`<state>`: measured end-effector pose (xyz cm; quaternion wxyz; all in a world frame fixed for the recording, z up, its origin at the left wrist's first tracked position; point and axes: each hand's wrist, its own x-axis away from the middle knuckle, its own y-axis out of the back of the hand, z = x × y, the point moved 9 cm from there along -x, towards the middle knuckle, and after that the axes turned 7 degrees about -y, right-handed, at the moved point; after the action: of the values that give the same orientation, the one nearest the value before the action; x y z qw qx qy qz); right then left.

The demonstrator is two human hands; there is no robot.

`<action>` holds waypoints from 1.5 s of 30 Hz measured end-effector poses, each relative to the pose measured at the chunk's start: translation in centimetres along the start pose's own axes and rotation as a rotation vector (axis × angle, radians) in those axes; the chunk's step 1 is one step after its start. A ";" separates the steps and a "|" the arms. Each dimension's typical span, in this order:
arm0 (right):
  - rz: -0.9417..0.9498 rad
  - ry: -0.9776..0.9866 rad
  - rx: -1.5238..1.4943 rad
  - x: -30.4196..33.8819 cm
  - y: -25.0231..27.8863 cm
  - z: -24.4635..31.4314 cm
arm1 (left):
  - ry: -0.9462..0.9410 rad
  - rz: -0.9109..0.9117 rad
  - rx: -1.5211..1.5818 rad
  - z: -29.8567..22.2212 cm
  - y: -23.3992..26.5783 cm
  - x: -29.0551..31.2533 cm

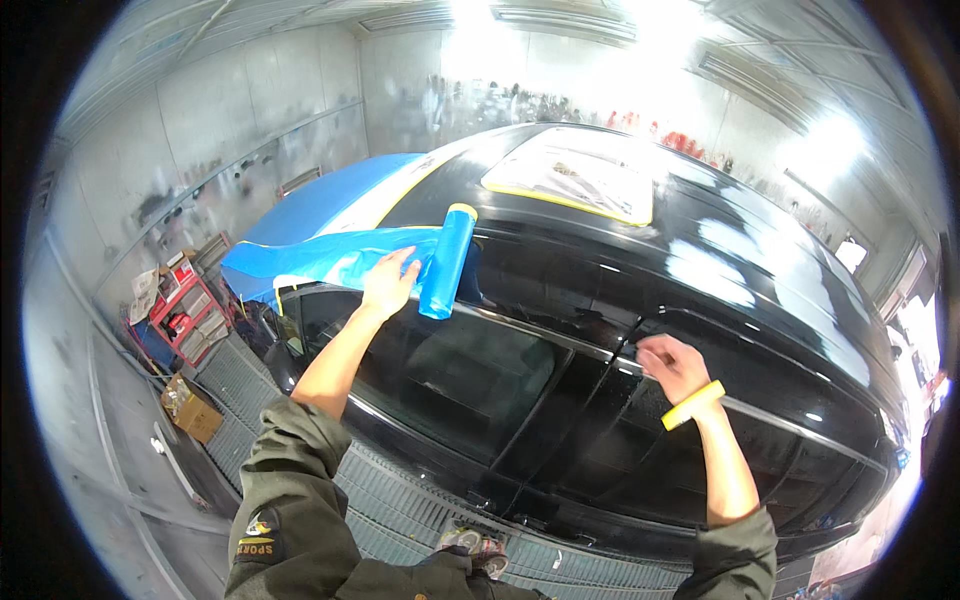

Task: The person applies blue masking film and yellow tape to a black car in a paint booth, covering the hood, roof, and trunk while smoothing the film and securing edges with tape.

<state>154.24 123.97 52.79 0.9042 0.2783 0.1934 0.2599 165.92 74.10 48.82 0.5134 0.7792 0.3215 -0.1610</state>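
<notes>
My left hand [388,284] lies on a sheet of blue masking film [330,258], its fingers stretched out and apart. Beside its fingertips, the blue film roll [449,262] rests on the roof edge of a black car [520,262], with yellow tape at the roll's top end. My right hand [675,365] is at the trim above the side windows, near the gap between the doors. Its fingers are curled together and slightly blurred; whatever they pinch is too small to make out. A roll of yellow masking tape [692,405] circles my right wrist.
Clear film edged with yellow tape covers the sunroof [575,175]. Blue sheeting [350,195] covers the car's front. At the left stand a red cart [183,312] with supplies and a cardboard box [192,408]. Metal grating [400,505] lies underfoot.
</notes>
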 end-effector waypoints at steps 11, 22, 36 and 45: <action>0.233 -0.090 0.477 -22.0 -15.4 12.1 | -0.116 0.082 -0.024 2.1 -7.7 -6.4; 0.465 -0.233 0.585 -33.4 -24.4 13.3 | -0.307 0.019 -0.051 -0.4 -7.4 -7.1; 0.678 -0.458 0.339 -33.1 -24.6 9.8 | -0.253 0.088 -0.084 -1.0 -7.6 -7.6; 0.555 -0.555 0.190 -30.8 -15.4 5.6 | -0.230 0.097 -0.032 -1.7 -7.9 -8.3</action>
<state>138.22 93.03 54.11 0.7878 0.4619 -0.1173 0.3901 154.42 74.96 48.84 0.5663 0.7620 0.2248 -0.2193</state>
